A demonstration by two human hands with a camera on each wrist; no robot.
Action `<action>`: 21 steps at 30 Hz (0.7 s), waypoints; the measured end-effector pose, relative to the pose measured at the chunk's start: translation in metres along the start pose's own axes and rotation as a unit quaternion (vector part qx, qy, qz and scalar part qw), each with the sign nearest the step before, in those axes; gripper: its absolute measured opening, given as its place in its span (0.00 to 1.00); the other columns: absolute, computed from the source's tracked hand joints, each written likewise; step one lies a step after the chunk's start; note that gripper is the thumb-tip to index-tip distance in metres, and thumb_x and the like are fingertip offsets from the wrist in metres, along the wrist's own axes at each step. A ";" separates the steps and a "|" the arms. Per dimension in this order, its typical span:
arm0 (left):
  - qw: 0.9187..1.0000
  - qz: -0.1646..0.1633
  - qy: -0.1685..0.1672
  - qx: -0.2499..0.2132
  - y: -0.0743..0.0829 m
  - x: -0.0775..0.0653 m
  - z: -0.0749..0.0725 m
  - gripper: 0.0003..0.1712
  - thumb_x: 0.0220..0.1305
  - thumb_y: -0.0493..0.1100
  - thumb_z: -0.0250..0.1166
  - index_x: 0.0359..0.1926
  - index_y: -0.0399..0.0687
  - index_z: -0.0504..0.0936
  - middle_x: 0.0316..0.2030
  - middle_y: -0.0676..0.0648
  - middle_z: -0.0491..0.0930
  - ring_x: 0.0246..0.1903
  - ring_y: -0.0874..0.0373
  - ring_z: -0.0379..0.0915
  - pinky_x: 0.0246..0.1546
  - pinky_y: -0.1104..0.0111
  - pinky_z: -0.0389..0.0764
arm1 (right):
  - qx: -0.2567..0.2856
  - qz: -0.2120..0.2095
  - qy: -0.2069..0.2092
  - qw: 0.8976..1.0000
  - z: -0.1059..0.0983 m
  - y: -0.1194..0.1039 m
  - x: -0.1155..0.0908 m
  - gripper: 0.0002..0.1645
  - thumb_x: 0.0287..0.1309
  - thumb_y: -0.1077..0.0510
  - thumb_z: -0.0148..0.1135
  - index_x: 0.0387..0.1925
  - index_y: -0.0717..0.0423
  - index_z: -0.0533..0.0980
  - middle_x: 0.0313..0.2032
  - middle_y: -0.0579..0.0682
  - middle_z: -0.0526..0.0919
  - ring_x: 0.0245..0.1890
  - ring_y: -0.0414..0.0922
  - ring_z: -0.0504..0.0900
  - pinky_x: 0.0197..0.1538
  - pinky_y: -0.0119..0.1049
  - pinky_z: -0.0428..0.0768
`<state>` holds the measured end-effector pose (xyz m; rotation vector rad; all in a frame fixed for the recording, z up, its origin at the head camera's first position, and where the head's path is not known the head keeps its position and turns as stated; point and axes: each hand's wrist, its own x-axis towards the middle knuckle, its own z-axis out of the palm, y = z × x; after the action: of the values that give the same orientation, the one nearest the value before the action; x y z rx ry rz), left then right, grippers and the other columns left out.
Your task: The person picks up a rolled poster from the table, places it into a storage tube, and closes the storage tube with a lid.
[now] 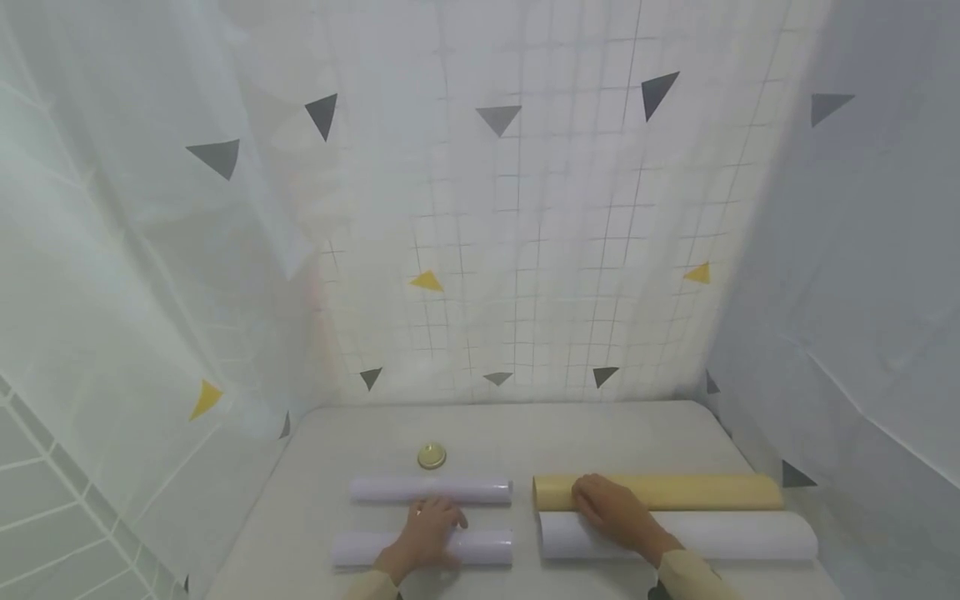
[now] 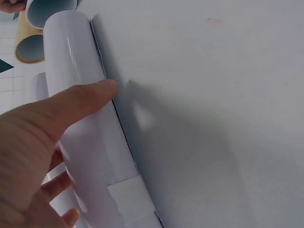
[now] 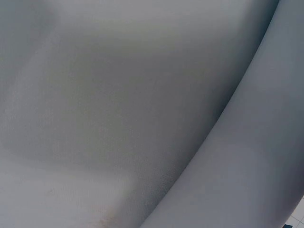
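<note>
Two slim glossy white rolls lie side by side on the left in the head view, one farther point(image 1: 390, 490) and one nearer point(image 1: 360, 548). My left hand point(image 1: 429, 535) spans the nearer roll. In the left wrist view, its thumb point(image 2: 90, 99) lies straight across that roll, and the other fingers hang loosely bent beyond it. To the right lie a yellow-tan roll point(image 1: 697, 493) and a thicker white roll point(image 1: 735, 535). My right hand point(image 1: 617, 510) reaches over the white roll, its fingers resting on the tan one near the left end. The right wrist view shows no fingers.
A small gold domed object point(image 1: 431, 455) stands behind the farther slim roll. All of this is on a pale table point(image 1: 600, 433) with rounded far corners. White sheeting point(image 1: 525, 208) with grid lines and triangles hangs behind it and along the sides.
</note>
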<state>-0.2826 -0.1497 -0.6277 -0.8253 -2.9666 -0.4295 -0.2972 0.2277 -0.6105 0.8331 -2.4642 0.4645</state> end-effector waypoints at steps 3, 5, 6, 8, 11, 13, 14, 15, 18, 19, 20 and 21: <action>1.000 0.001 -0.004 0.010 0.000 -0.001 -0.001 0.31 0.34 0.59 0.83 0.45 0.61 0.85 0.42 0.57 0.81 0.49 0.53 0.74 0.51 0.51 0.71 | -0.002 -0.005 0.014 1.000 0.002 0.001 -0.002 0.11 0.59 0.63 0.68 0.34 0.42 0.77 0.31 0.31 0.78 0.33 0.29 0.77 0.39 0.30 0.82; 1.000 0.000 -0.009 0.014 0.001 -0.002 -0.002 0.31 0.35 0.59 0.82 0.46 0.61 0.86 0.44 0.55 0.83 0.50 0.52 0.75 0.52 0.50 0.71 | -0.003 -0.005 0.015 1.000 0.001 0.000 -0.003 0.11 0.59 0.62 0.68 0.34 0.42 0.78 0.31 0.31 0.79 0.33 0.28 0.77 0.38 0.29 0.82; 1.000 -0.002 -0.012 0.013 0.002 -0.002 -0.002 0.31 0.36 0.59 0.82 0.46 0.61 0.87 0.45 0.54 0.84 0.50 0.51 0.75 0.52 0.50 0.71 | -0.002 -0.002 0.013 1.000 0.001 0.000 -0.003 0.10 0.59 0.62 0.68 0.34 0.41 0.78 0.31 0.31 0.78 0.33 0.28 0.77 0.38 0.28 0.82; 1.000 -0.004 -0.015 0.010 0.003 -0.003 -0.005 0.31 0.38 0.59 0.82 0.47 0.60 0.86 0.46 0.53 0.85 0.50 0.51 0.75 0.53 0.48 0.71 | -0.001 0.005 0.006 1.000 -0.001 -0.001 -0.003 0.10 0.59 0.62 0.68 0.34 0.41 0.79 0.30 0.30 0.79 0.33 0.28 0.77 0.37 0.28 0.81; 1.000 -0.012 -0.016 -0.001 0.005 -0.003 -0.006 0.31 0.40 0.58 0.81 0.48 0.58 0.86 0.46 0.52 0.85 0.50 0.50 0.75 0.57 0.44 0.72 | 0.006 0.019 -0.008 1.000 -0.003 -0.003 -0.004 0.08 0.61 0.61 0.67 0.35 0.41 0.80 0.30 0.30 0.79 0.32 0.27 0.77 0.36 0.28 0.81; 1.000 -0.016 -0.015 -0.003 0.005 -0.003 -0.006 0.31 0.40 0.58 0.81 0.48 0.57 0.85 0.46 0.52 0.85 0.50 0.51 0.74 0.58 0.43 0.72 | 0.014 0.024 -0.014 1.000 -0.003 -0.004 -0.005 0.08 0.61 0.61 0.66 0.36 0.42 0.80 0.30 0.30 0.79 0.32 0.27 0.76 0.36 0.29 0.81; 1.000 -0.017 -0.014 -0.005 0.006 -0.003 -0.005 0.31 0.40 0.57 0.81 0.48 0.57 0.85 0.46 0.51 0.85 0.49 0.51 0.74 0.59 0.42 0.72 | 0.018 0.023 -0.014 0.999 -0.003 -0.004 -0.006 0.08 0.61 0.61 0.66 0.36 0.42 0.80 0.29 0.30 0.79 0.31 0.27 0.75 0.35 0.30 0.80; 1.000 -0.022 -0.014 -0.008 0.006 -0.003 -0.003 0.31 0.39 0.57 0.81 0.48 0.57 0.85 0.46 0.51 0.85 0.49 0.51 0.74 0.60 0.41 0.72 | 0.019 0.020 -0.012 1.000 -0.003 -0.003 -0.007 0.08 0.60 0.61 0.66 0.35 0.42 0.80 0.29 0.30 0.78 0.30 0.27 0.74 0.34 0.30 0.79; 0.999 -0.032 -0.019 -0.014 0.005 -0.002 0.000 0.31 0.41 0.57 0.81 0.49 0.57 0.85 0.47 0.51 0.85 0.50 0.50 0.74 0.61 0.40 0.71 | 0.021 -0.009 0.000 1.000 0.001 -0.001 -0.011 0.09 0.57 0.61 0.68 0.33 0.42 0.78 0.27 0.30 0.76 0.29 0.28 0.73 0.33 0.32 0.77; 0.999 -0.036 -0.021 -0.018 0.005 -0.002 0.001 0.30 0.41 0.56 0.81 0.49 0.57 0.85 0.47 0.51 0.85 0.50 0.50 0.74 0.61 0.40 0.71 | 0.019 -0.020 0.002 1.000 0.003 0.000 -0.012 0.09 0.57 0.61 0.68 0.33 0.42 0.78 0.27 0.31 0.77 0.29 0.29 0.73 0.34 0.33 0.77; 0.999 -0.039 -0.023 -0.024 0.005 -0.002 0.001 0.30 0.42 0.56 0.81 0.49 0.56 0.85 0.48 0.50 0.85 0.51 0.49 0.74 0.61 0.39 0.70 | 0.018 -0.024 -0.002 1.000 0.004 0.000 -0.014 0.09 0.58 0.61 0.67 0.33 0.42 0.77 0.28 0.32 0.77 0.29 0.31 0.74 0.34 0.34 0.77; 0.998 -0.041 -0.025 -0.029 0.005 -0.002 0.001 0.30 0.43 0.56 0.80 0.50 0.55 0.84 0.49 0.50 0.85 0.52 0.48 0.74 0.62 0.39 0.70 | 0.017 -0.024 -0.011 1.000 0.004 0.000 -0.016 0.08 0.60 0.60 0.66 0.34 0.42 0.77 0.28 0.33 0.78 0.30 0.32 0.75 0.35 0.35 0.77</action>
<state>-0.2781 -0.1462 -0.6273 -0.7327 -3.0567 -0.5073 -0.2880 0.2330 -0.6228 0.9125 -2.4570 0.4833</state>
